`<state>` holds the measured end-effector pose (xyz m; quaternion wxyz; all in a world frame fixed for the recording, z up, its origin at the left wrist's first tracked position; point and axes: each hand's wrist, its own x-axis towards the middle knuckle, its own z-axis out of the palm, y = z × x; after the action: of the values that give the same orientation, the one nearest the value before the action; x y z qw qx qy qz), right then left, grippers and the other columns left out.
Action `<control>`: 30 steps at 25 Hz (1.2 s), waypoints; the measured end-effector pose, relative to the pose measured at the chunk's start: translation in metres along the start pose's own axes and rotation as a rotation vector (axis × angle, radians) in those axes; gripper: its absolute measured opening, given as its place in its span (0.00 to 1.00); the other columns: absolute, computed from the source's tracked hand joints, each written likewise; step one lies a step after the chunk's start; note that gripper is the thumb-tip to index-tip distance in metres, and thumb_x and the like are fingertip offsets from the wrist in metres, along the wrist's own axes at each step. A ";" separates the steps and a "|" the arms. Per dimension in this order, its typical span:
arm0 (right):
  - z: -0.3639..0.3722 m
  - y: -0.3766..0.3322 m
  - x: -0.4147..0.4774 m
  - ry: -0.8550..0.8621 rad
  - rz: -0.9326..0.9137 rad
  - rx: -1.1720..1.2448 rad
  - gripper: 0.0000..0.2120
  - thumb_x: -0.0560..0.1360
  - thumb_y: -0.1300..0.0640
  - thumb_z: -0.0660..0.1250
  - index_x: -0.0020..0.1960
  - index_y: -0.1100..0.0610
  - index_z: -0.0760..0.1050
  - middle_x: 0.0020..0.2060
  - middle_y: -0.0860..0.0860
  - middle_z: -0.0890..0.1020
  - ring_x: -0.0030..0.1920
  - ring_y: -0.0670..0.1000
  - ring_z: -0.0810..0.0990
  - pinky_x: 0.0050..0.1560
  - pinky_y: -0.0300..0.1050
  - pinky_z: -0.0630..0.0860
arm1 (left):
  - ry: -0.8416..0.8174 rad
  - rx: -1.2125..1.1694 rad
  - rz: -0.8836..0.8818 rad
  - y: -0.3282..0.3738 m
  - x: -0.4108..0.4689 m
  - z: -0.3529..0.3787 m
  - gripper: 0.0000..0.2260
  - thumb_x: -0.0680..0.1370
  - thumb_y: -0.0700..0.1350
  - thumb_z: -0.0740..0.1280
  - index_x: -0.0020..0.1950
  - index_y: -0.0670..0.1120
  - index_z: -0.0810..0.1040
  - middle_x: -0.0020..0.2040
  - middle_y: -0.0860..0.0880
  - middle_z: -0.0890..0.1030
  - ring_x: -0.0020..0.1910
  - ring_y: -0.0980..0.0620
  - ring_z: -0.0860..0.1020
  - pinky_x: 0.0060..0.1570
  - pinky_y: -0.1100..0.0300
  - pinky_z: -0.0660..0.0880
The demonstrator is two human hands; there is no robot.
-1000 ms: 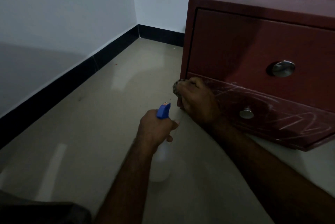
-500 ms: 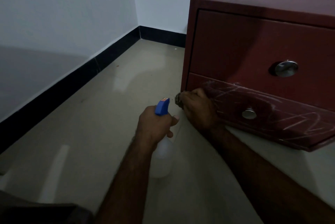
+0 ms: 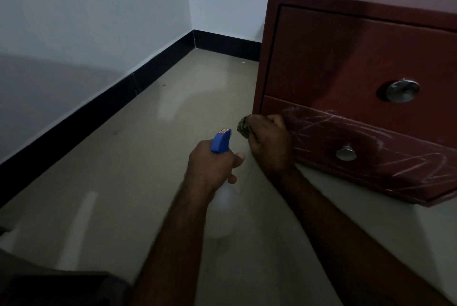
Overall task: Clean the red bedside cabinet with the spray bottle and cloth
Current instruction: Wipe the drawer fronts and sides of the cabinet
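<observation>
The red bedside cabinet (image 3: 346, 63) fills the upper right, with two drawers that each carry a round metal knob. White scratch marks cover the lower drawer (image 3: 385, 154). My right hand (image 3: 269, 142) grips a bunched cloth (image 3: 243, 125) and presses it against the lower drawer's left end. My left hand (image 3: 211, 164) holds the white spray bottle (image 3: 222, 211) by its neck just left of the cabinet, its blue trigger head (image 3: 220, 140) pointing towards the cabinet corner.
A beige tiled floor (image 3: 118, 182) stretches to the left of the cabinet. White walls with a black skirting board (image 3: 99, 105) meet in a corner behind. A dark shape (image 3: 57, 288) lies at the bottom left edge.
My right hand slid the cloth down the lower drawer's left end and back up a little. My left hand kept the bottle almost still.
</observation>
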<state>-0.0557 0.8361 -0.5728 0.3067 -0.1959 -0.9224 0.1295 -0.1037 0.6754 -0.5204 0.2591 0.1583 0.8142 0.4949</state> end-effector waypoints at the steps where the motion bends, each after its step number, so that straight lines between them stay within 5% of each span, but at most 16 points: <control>1: 0.002 0.002 -0.004 -0.047 0.010 -0.001 0.14 0.73 0.70 0.68 0.56 0.58 0.81 0.50 0.53 0.83 0.53 0.55 0.75 0.48 0.49 0.78 | -0.003 0.002 -0.004 0.000 0.000 0.001 0.11 0.75 0.46 0.76 0.50 0.41 0.79 0.45 0.44 0.83 0.31 0.52 0.83 0.36 0.59 0.75; 3: 0.004 0.005 -0.015 -0.159 0.029 -0.012 0.14 0.75 0.70 0.65 0.56 0.58 0.81 0.50 0.54 0.82 0.54 0.55 0.75 0.49 0.53 0.78 | -0.009 0.008 -0.003 0.001 -0.001 0.002 0.12 0.75 0.46 0.76 0.50 0.41 0.79 0.45 0.45 0.83 0.31 0.52 0.83 0.36 0.59 0.76; 8: 0.008 0.006 -0.009 -0.068 0.002 -0.002 0.15 0.72 0.70 0.68 0.56 0.59 0.82 0.49 0.54 0.84 0.52 0.57 0.76 0.48 0.48 0.77 | 0.001 -0.026 0.004 -0.002 0.001 -0.001 0.12 0.74 0.45 0.77 0.50 0.40 0.79 0.45 0.43 0.83 0.30 0.51 0.82 0.39 0.55 0.79; 14: 0.013 0.014 -0.024 -0.178 0.049 -0.037 0.14 0.73 0.71 0.65 0.54 0.59 0.83 0.47 0.56 0.82 0.53 0.56 0.75 0.49 0.52 0.77 | -0.010 -0.021 0.005 -0.002 0.001 0.001 0.12 0.74 0.45 0.76 0.50 0.40 0.80 0.45 0.44 0.83 0.27 0.55 0.82 0.38 0.57 0.77; 19: 0.010 0.028 -0.032 -0.109 -0.065 -0.058 0.15 0.67 0.74 0.69 0.48 0.60 0.82 0.43 0.55 0.83 0.48 0.58 0.77 0.40 0.48 0.78 | -0.009 -0.026 0.003 -0.002 -0.001 -0.001 0.12 0.74 0.44 0.76 0.51 0.38 0.79 0.47 0.41 0.83 0.30 0.51 0.82 0.38 0.55 0.78; 24: -0.003 0.067 -0.072 -0.038 0.014 -0.147 0.18 0.67 0.73 0.71 0.56 0.61 0.83 0.49 0.56 0.85 0.50 0.62 0.79 0.46 0.50 0.80 | 0.003 -0.049 0.020 0.002 0.000 -0.006 0.13 0.74 0.44 0.76 0.52 0.37 0.79 0.46 0.42 0.83 0.27 0.55 0.81 0.35 0.58 0.77; 30: 0.004 0.036 -0.044 -0.195 -0.061 -0.143 0.14 0.67 0.73 0.69 0.48 0.61 0.82 0.45 0.55 0.84 0.49 0.60 0.79 0.41 0.50 0.77 | -0.015 -0.025 0.032 0.004 -0.002 0.004 0.12 0.75 0.44 0.76 0.50 0.37 0.79 0.45 0.43 0.83 0.28 0.54 0.81 0.39 0.55 0.77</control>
<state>-0.0161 0.8484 -0.6116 0.2048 -0.1758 -0.9602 0.0724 -0.0995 0.6793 -0.5178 0.2592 0.1715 0.8034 0.5080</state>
